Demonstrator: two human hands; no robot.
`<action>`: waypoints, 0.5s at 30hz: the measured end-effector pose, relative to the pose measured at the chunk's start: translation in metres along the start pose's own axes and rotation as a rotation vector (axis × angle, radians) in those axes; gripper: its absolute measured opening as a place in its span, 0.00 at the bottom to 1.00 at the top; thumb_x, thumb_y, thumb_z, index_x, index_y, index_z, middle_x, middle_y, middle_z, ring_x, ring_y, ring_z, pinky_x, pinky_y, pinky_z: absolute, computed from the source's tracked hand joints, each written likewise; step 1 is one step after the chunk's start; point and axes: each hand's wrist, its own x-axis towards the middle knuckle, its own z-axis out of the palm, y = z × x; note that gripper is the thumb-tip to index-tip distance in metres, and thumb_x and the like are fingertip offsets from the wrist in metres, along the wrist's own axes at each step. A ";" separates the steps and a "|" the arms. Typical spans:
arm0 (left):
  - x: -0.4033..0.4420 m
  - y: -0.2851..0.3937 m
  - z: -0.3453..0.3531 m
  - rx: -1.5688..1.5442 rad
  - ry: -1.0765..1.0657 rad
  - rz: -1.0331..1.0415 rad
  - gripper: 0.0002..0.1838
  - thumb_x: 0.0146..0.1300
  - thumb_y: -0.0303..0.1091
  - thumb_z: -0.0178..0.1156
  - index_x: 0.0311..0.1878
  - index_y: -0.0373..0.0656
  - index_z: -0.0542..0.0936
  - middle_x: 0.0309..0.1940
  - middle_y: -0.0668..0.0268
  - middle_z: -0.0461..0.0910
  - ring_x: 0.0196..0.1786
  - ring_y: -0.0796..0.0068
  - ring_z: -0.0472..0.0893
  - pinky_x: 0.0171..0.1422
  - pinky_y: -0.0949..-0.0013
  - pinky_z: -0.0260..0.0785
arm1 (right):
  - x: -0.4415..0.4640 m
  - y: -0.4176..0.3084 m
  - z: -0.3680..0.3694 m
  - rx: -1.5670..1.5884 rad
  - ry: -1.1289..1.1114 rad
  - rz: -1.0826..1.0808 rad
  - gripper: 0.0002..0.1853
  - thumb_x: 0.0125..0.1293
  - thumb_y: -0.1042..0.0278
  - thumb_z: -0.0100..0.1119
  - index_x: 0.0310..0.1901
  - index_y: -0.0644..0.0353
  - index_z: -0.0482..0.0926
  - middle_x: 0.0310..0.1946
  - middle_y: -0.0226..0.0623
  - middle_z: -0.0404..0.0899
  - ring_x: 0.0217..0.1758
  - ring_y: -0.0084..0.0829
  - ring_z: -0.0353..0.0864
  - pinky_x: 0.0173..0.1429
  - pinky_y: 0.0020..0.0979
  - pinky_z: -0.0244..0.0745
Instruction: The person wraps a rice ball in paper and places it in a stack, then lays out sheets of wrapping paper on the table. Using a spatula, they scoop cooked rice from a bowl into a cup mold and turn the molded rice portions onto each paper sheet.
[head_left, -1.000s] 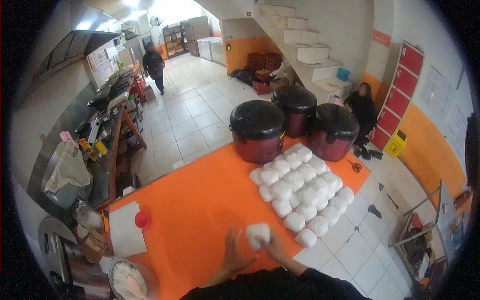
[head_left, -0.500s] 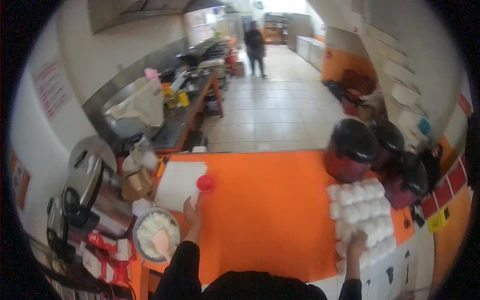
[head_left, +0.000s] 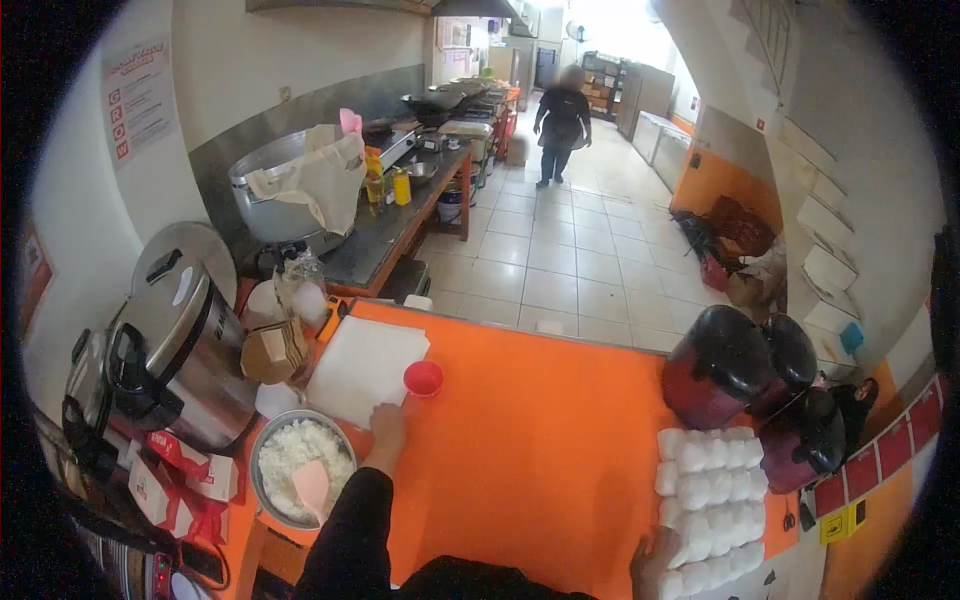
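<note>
My left hand [head_left: 387,430] is at the lower right corner of the white paper [head_left: 368,368], its fingers curled together on the edge. Just behind it stands a red cup [head_left: 423,379]. Left of my forearm, a metal bowl [head_left: 262,487] holds white rice [head_left: 300,450] and a pink paddle [head_left: 311,485]. My right hand [head_left: 655,560] rests with fingers apart against the left side of the white wrapped bundles [head_left: 710,500], which are packed in rows on the orange table [head_left: 530,440]; nothing shows in its grasp.
Dark red pots with black lids [head_left: 718,365] stand behind the bundles. Steel pots [head_left: 190,350] and brown paper trays [head_left: 273,352] are at the left. A person [head_left: 563,125] is in the aisle; another person [head_left: 855,405] is partly visible behind the pots.
The white bundle earlier in my right hand has left it. That hand moved right to the rows. My left hand moved left to the paper and closed. The view turned left.
</note>
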 end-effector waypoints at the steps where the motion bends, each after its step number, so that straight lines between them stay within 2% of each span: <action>1: 0.004 -0.004 0.005 0.040 -0.004 0.193 0.10 0.54 0.35 0.55 0.32 0.41 0.81 0.34 0.60 0.81 0.34 0.62 0.81 0.35 0.66 0.74 | -0.001 -0.011 -0.003 0.114 -0.089 -0.011 0.12 0.60 0.61 0.49 0.37 0.62 0.72 0.36 0.46 0.71 0.43 0.48 0.69 0.50 0.46 0.60; 2: 0.006 -0.008 0.009 0.040 -0.009 0.185 0.10 0.54 0.35 0.55 0.32 0.41 0.81 0.34 0.60 0.81 0.34 0.62 0.81 0.35 0.66 0.74 | 0.001 -0.022 -0.005 0.227 -0.175 -0.021 0.11 0.59 0.62 0.49 0.37 0.62 0.73 0.36 0.47 0.72 0.43 0.49 0.69 0.52 0.49 0.60; 3: -0.002 -0.002 -0.024 0.047 0.063 0.214 0.08 0.53 0.35 0.56 0.29 0.43 0.82 0.32 0.61 0.81 0.33 0.63 0.81 0.36 0.65 0.74 | 0.004 -0.030 -0.005 0.225 -0.111 -0.132 0.10 0.59 0.63 0.50 0.35 0.61 0.73 0.33 0.44 0.72 0.39 0.47 0.71 0.47 0.47 0.62; 5: 0.006 0.002 -0.042 0.043 0.132 0.240 0.07 0.51 0.35 0.58 0.25 0.44 0.82 0.29 0.61 0.81 0.32 0.63 0.81 0.36 0.65 0.74 | 0.012 -0.046 -0.016 0.235 -0.168 -0.183 0.09 0.58 0.64 0.52 0.35 0.61 0.72 0.32 0.45 0.72 0.38 0.47 0.70 0.46 0.45 0.61; 6: 0.021 -0.003 -0.034 0.030 0.044 0.229 0.06 0.51 0.34 0.58 0.28 0.44 0.82 0.30 0.61 0.81 0.34 0.64 0.81 0.38 0.65 0.74 | 0.015 -0.052 -0.020 0.250 -0.217 -0.228 0.09 0.58 0.65 0.54 0.34 0.62 0.72 0.30 0.45 0.71 0.38 0.46 0.69 0.45 0.43 0.61; 7: 0.031 -0.006 -0.030 0.016 -0.047 0.221 0.07 0.51 0.34 0.59 0.30 0.43 0.82 0.32 0.61 0.81 0.37 0.64 0.81 0.40 0.65 0.74 | 0.009 -0.053 -0.014 0.267 -0.203 -0.178 0.09 0.57 0.65 0.54 0.34 0.61 0.72 0.31 0.45 0.71 0.39 0.47 0.69 0.47 0.44 0.61; 9: 0.045 -0.008 -0.074 0.030 -0.317 0.084 0.09 0.50 0.33 0.60 0.34 0.42 0.82 0.35 0.59 0.81 0.41 0.64 0.81 0.46 0.67 0.74 | 0.005 -0.060 -0.014 0.283 -0.211 -0.187 0.08 0.57 0.65 0.54 0.35 0.60 0.72 0.31 0.44 0.71 0.39 0.47 0.69 0.47 0.44 0.61; 10: 0.052 -0.011 -0.074 0.017 -0.311 0.088 0.09 0.50 0.33 0.60 0.34 0.42 0.82 0.35 0.59 0.81 0.41 0.64 0.81 0.46 0.67 0.74 | 0.006 -0.062 -0.010 0.312 -0.212 -0.192 0.08 0.57 0.66 0.53 0.35 0.60 0.72 0.32 0.44 0.71 0.40 0.48 0.69 0.47 0.45 0.62; 11: 0.065 -0.017 -0.075 0.020 -0.288 0.042 0.12 0.49 0.35 0.61 0.37 0.42 0.81 0.39 0.58 0.80 0.45 0.64 0.80 0.48 0.68 0.73 | -0.006 -0.054 0.005 0.173 -0.157 -0.236 0.10 0.59 0.63 0.54 0.32 0.61 0.74 0.29 0.40 0.74 0.34 0.41 0.73 0.41 0.39 0.66; 12: 0.083 -0.023 -0.079 0.018 -0.257 -0.002 0.15 0.49 0.37 0.63 0.41 0.42 0.80 0.43 0.57 0.79 0.48 0.63 0.78 0.50 0.69 0.72 | -0.013 -0.053 0.012 0.193 -0.183 -0.216 0.10 0.59 0.62 0.54 0.33 0.61 0.74 0.29 0.40 0.74 0.35 0.42 0.73 0.41 0.40 0.66; 14: 0.115 -0.034 -0.034 -0.004 -0.291 -0.081 0.34 0.43 0.43 0.68 0.55 0.42 0.71 0.60 0.52 0.65 0.61 0.55 0.66 0.58 0.58 0.67 | -0.033 -0.052 0.028 0.213 -0.236 -0.157 0.10 0.59 0.62 0.54 0.33 0.61 0.74 0.31 0.41 0.74 0.36 0.42 0.72 0.42 0.40 0.65; 15: 0.095 -0.033 -0.043 0.012 -0.315 0.017 0.54 0.37 0.51 0.71 0.67 0.44 0.54 0.69 0.52 0.43 0.70 0.49 0.48 0.63 0.43 0.56 | -0.044 -0.052 0.035 0.218 -0.253 -0.130 0.10 0.59 0.62 0.54 0.34 0.61 0.74 0.31 0.41 0.74 0.37 0.43 0.72 0.43 0.41 0.65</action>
